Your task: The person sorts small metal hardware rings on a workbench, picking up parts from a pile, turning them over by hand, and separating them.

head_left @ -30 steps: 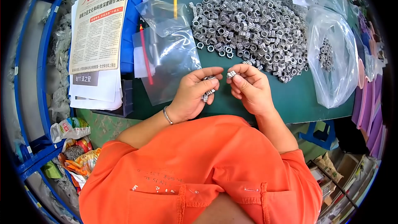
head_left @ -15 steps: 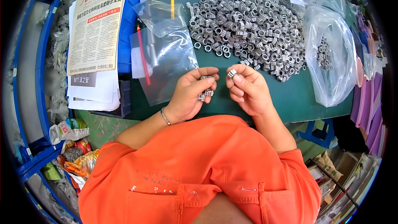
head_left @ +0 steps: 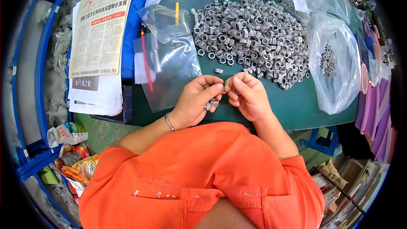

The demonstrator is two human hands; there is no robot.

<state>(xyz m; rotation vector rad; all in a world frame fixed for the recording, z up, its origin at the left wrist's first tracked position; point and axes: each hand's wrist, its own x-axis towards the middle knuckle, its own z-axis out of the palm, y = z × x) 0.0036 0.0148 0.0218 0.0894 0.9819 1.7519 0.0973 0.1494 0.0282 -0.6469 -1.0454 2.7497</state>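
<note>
My left hand (head_left: 196, 101) is closed, with a few small metal toothed rings (head_left: 211, 104) showing below its curled fingers. Touching or almost touching its fingertips, my right hand (head_left: 251, 98) is pinched closed. Whatever sits between the right fingertips is hidden from this angle. A single toothed ring (head_left: 219, 71) lies on the green table (head_left: 292, 110), just beyond both hands. Farther up spreads a large heap of the same metal rings (head_left: 254, 38).
A clear plastic bag (head_left: 337, 89) with some rings inside lies right of the heap. Flat plastic bags (head_left: 180, 63), a red pen (head_left: 146, 61) and a yellow stick (head_left: 177, 13) are on the left. A newspaper (head_left: 99, 34) covers a blue bin (head_left: 130, 38).
One ring now lies on the table beyond my hands, where none lay before. My right hand has come in to my left, and the ring in its pinch no longer shows.
</note>
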